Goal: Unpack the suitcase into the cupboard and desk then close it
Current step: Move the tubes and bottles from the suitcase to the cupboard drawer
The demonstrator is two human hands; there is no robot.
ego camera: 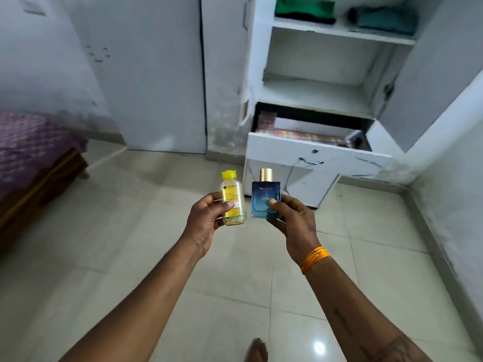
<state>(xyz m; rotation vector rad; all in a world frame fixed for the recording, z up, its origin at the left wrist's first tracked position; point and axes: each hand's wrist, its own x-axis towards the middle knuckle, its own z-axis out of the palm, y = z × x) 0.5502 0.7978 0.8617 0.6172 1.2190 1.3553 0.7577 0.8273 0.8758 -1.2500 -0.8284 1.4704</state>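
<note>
My left hand grips a small yellow-capped bottle of clear yellow liquid, held upright. Beside it my right hand holds a square blue perfume bottle with a gold cap, thumb on its front. Both bottles are raised over the tiled floor, in front of the white cupboard. The cupboard stands open, with folded green and dark clothes and a teal pile on its upper shelf. Its drawer is pulled out. No suitcase is in view.
A bed with a purple patterned cover on a wooden frame stands at the left. The open cupboard door juts out at the right. Pale floor tiles stretch between me and the cupboard. My bare foot shows at the bottom edge.
</note>
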